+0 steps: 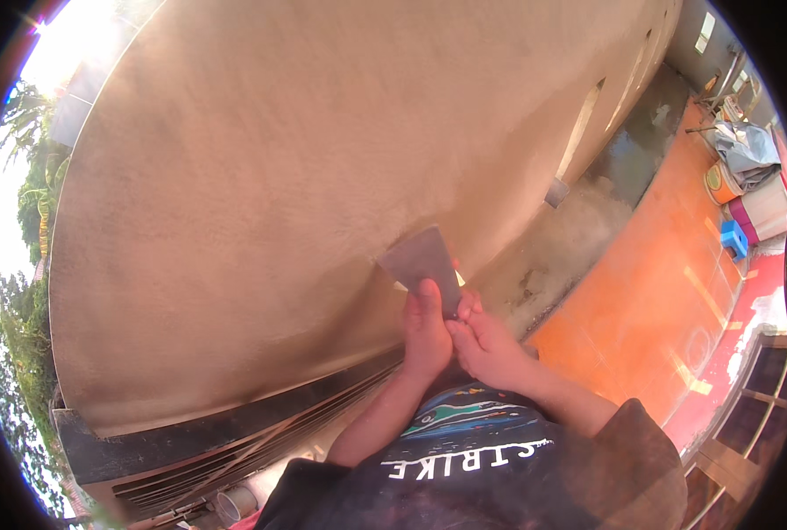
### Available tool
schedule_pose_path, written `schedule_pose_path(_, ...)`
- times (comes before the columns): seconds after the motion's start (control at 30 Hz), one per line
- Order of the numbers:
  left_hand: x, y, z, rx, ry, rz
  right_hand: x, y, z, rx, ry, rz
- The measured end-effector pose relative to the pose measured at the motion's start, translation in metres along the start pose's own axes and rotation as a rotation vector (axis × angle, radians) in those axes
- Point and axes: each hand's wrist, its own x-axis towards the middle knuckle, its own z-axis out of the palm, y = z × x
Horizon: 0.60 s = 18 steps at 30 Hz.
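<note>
Both my hands are closed on a flat grey-brown piece (422, 256), which widens toward its far end. It looks like a thin sheet or blade, but I cannot tell which. My left hand (427, 334) has its thumb pressed on the near face, with the fingers hidden behind. At the lower right corner, the fingers of my right hand (483, 343) pinch the edge. A small pale yellow bit shows behind the piece. Just beyond rises a broad tan wall (261, 177) with a smooth, faintly streaked surface; I cannot tell whether the piece touches it.
A dark ledge (234, 415) with slats below runs along the wall's lower left. On the right lie grey concrete (579, 234) and an orange floor (623, 291). Farther right are a blue stool (733, 240), an orange-and-white bucket (722, 183), a grey sheet (747, 150) and a window frame (747, 424).
</note>
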Motion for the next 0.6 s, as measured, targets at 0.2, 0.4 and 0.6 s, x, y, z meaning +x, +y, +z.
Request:
schedule_pose_path(0.2,-0.004,0.002,-0.004,-0.019,-0.046,0.082,-0.004,-0.004,0.004,-0.132,-0.017,-0.140)
schedule_pose_path(0.4,-0.006,0.003,-0.004,-0.155,-0.001,0.129,-0.006,-0.009,0.006,-0.172,-0.030,-0.173)
schedule_pose_path(0.6,-0.006,0.007,-0.003,-0.082,-0.078,0.069,-0.006,-0.019,0.009,-0.079,0.036,-0.137)
